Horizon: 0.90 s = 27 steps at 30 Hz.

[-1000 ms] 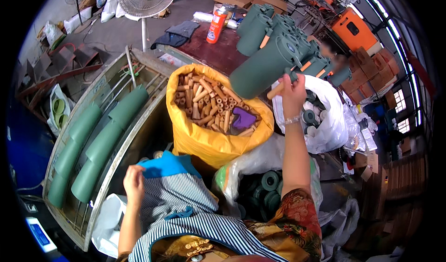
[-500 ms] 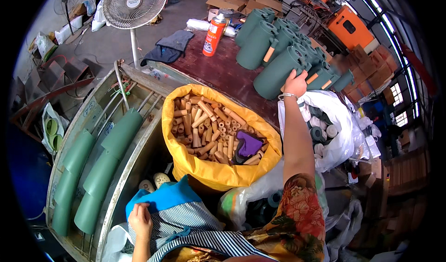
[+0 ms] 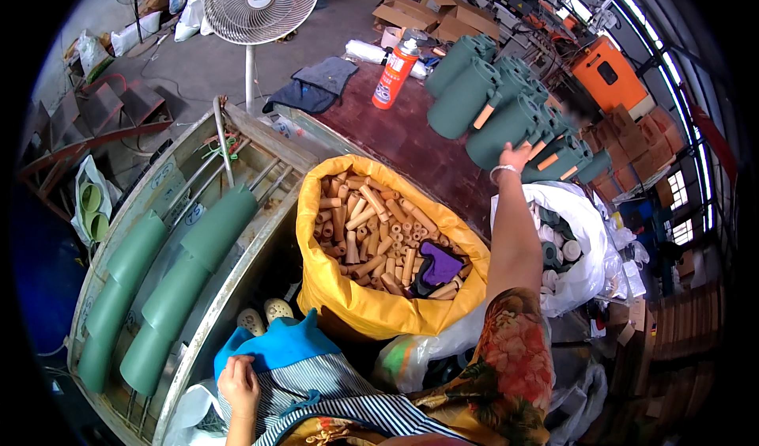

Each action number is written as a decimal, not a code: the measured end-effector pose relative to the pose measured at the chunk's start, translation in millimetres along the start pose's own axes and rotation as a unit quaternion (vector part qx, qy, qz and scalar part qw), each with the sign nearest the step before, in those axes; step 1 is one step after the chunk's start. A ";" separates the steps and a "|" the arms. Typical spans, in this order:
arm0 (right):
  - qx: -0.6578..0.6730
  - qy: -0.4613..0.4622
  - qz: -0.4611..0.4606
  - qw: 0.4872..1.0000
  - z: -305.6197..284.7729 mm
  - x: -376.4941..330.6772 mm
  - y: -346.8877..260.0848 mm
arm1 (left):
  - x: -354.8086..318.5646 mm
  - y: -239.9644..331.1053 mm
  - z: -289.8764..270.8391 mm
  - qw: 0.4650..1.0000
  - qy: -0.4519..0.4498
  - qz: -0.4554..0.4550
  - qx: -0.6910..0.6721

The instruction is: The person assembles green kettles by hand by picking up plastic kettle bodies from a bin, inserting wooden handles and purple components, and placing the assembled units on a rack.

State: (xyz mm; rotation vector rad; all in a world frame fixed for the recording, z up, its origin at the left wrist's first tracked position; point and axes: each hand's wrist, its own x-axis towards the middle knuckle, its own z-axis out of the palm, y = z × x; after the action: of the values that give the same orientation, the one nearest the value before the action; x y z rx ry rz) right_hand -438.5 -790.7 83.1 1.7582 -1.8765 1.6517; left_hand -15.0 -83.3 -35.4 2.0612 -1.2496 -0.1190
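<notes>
My right hand (image 3: 515, 158) reaches far out over the dark red table, its fingers bent against the side of a green canister (image 3: 500, 134). The handle there is covered by the hand. Behind and beside it stand several more green canisters (image 3: 462, 98), some showing wooden handle grips (image 3: 484, 116). My left hand (image 3: 239, 387) rests low on my lap with curled fingers, on the blue and striped apron (image 3: 296, 355); nothing shows in it. Between my arms stands a yellow sack (image 3: 348, 300) full of wooden handle grips (image 3: 370, 217), with a purple and black cloth piece (image 3: 440, 264) on top.
An orange spray can (image 3: 394, 74) and dark cloth (image 3: 311, 86) lie toward the table's (image 3: 387, 141) far left. Left of the sack, a metal trough (image 3: 207, 319) holds curved green pieces (image 3: 178, 288). A white bag (image 3: 589, 248) of small parts stands at right. A fan (image 3: 259, 3) stands behind.
My view has shifted, so the scene sits lower and farther right. The right hand stays at the front canister and appears lower along its side. My left hand remains on the apron.
</notes>
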 end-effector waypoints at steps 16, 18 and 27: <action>0.191 -0.367 -0.103 0.905 -112.3 -392.8 -222.0 | -25.9 12.7 -2.2 0.997 0.054 0.038 -0.031; 0.179 -0.518 -0.227 0.805 -152.9 -469.7 -264.6 | -33.7 7.7 -6.1 0.997 0.056 0.046 -0.009; 0.241 -0.478 -0.458 0.710 -255.7 -619.9 -289.4 | -59.9 2.0 -22.7 0.993 0.077 0.078 -0.051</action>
State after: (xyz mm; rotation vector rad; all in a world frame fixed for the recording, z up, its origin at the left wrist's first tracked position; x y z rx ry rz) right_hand -158.3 -129.7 -50.9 3.3437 -0.2173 0.8270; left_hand -38.6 -23.7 -33.5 1.8427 -1.2755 0.0472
